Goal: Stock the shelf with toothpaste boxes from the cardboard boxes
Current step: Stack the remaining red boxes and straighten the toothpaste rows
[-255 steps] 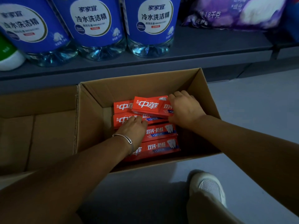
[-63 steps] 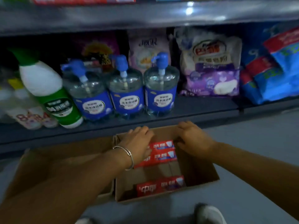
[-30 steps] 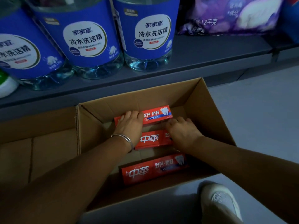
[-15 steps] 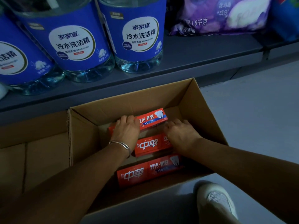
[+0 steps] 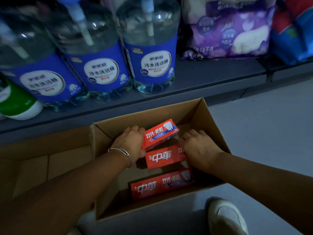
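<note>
Reaching down into the open cardboard box (image 5: 209, 119) on the floor, both forearms extended from the bottom edge of the view. Left hand (image 5: 129, 143), wrist ringed by a thin silver bracelet (image 5: 121, 150), gripped the left end of the farthest toothpaste box (image 5: 160, 134), fingers curled over its far edge, that red carton tilted with its right end raised. Right hand (image 5: 197, 147) lay knuckles-up over the right end of the middle toothpaste box (image 5: 162, 156), fingers bent down beyond it; cannot tell whether pinching the carton or only pressing on it. Nearest toothpaste box (image 5: 160, 184) lay flat and untouched at the near wall, apart from both hands. Second cardboard box (image 5: 45, 160) stood just beside the first, on its left. Above, on the grey shelf (image 5: 211, 73), stood three clear pump bottles with blue labels (image 5: 152, 65), a green-and-white bottle (image 5: 18, 106) at far left, a purple bag (image 5: 227, 31) to the right. White shoe (image 5: 227, 217) showed at the lower right.
</note>
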`<state>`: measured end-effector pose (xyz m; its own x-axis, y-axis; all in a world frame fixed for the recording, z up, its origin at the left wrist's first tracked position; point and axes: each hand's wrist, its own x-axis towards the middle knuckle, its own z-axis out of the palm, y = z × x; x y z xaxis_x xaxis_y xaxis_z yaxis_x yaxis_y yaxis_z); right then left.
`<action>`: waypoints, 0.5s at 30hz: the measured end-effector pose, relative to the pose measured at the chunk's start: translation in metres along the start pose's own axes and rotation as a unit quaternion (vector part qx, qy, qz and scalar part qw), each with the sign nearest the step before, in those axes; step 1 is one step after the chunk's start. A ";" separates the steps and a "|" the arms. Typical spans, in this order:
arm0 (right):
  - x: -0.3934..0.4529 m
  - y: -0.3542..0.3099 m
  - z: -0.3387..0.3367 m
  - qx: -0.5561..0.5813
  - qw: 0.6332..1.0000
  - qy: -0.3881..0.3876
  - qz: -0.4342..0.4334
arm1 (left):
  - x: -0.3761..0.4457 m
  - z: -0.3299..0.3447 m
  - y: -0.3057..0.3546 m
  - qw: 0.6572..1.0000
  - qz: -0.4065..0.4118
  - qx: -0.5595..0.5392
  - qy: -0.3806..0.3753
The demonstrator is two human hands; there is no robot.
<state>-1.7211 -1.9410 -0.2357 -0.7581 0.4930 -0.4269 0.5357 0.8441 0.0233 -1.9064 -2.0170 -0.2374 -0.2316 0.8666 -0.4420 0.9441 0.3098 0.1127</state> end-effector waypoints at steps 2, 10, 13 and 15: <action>-0.014 -0.002 -0.019 0.000 1.000 0.022 0.000 | -0.018 -0.023 0.001 0.999 0.016 0.013 0.025; -0.090 -0.022 -0.126 -0.052 0.991 0.123 0.004 | -0.117 -0.138 0.012 0.989 0.045 0.028 0.141; -0.118 -0.034 -0.168 -0.094 0.985 0.144 0.008 | -0.157 -0.185 0.011 0.978 0.060 0.028 0.200; -0.130 -0.041 -0.193 -0.113 0.978 0.173 0.008 | -0.181 -0.217 0.008 0.970 0.063 0.041 0.232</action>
<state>-1.7159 -1.9988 -0.0062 -0.8518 0.5153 -0.0938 0.4825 0.8417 0.2425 -1.9081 -2.0861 0.0366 -0.1761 0.9841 0.0210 0.9828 0.1746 0.0597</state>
